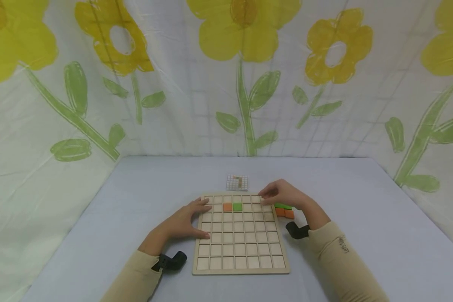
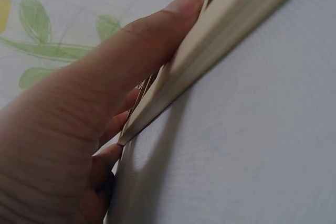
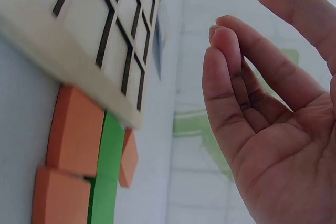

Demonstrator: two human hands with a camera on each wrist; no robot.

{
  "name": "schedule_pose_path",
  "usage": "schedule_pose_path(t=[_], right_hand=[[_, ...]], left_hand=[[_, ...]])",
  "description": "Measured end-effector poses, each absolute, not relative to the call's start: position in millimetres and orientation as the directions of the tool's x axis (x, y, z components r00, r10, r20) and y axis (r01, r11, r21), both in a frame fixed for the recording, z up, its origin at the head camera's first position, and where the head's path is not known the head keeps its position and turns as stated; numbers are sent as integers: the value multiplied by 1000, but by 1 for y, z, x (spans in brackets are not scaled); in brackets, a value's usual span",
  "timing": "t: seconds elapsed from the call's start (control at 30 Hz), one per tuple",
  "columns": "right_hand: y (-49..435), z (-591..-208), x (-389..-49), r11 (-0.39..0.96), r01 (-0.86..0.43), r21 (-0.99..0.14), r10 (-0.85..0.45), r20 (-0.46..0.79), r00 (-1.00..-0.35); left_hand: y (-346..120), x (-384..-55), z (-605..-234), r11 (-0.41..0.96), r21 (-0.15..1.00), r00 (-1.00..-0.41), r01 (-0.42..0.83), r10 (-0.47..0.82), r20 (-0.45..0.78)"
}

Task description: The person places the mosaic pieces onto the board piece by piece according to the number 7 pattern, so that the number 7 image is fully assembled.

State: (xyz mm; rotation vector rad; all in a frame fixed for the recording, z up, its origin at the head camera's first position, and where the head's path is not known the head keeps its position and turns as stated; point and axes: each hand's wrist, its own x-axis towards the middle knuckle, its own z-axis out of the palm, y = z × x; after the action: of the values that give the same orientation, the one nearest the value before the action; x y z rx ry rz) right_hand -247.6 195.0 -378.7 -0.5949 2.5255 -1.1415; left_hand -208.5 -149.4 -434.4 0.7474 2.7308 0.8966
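A square wooden grid board (image 1: 241, 272) lies on the table. In one of its upper rows sit an orange tile (image 1: 227, 207) and a green tile (image 1: 237, 206), side by side. My left hand (image 1: 183, 220) rests at the board's left edge; in the left wrist view its thumb (image 2: 152, 32) lies on the rim, fingers spread further along. My right hand (image 1: 285, 196) hovers over the far right corner with loosely bent fingers, and the right wrist view shows nothing between thumb and fingers. Beside the board's right edge are orange tiles (image 3: 76, 129) and green tiles (image 3: 110, 150).
Behind the board lies a small card (image 1: 237, 182) printed with a grid and an orange and green pattern. Black wrist cameras (image 1: 173, 261) stick out from both sleeves. A white curtain (image 1: 181, 126) with painted flowers hangs behind the pale table (image 1: 109, 222).
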Motion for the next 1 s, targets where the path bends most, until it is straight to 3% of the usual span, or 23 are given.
schedule_pose_path(t=[0.57, 1.0], right_hand=[[244, -384, -225, 620, -193, -761, -377, -73, -923], [259, -397, -213, 595, -169, -785, -366, -77, -927]], left_hand=[[-151, -208, -437, 682, 609, -861, 404, 508, 2], [-150, -207, -436, 691, 602, -865, 399, 502, -3]])
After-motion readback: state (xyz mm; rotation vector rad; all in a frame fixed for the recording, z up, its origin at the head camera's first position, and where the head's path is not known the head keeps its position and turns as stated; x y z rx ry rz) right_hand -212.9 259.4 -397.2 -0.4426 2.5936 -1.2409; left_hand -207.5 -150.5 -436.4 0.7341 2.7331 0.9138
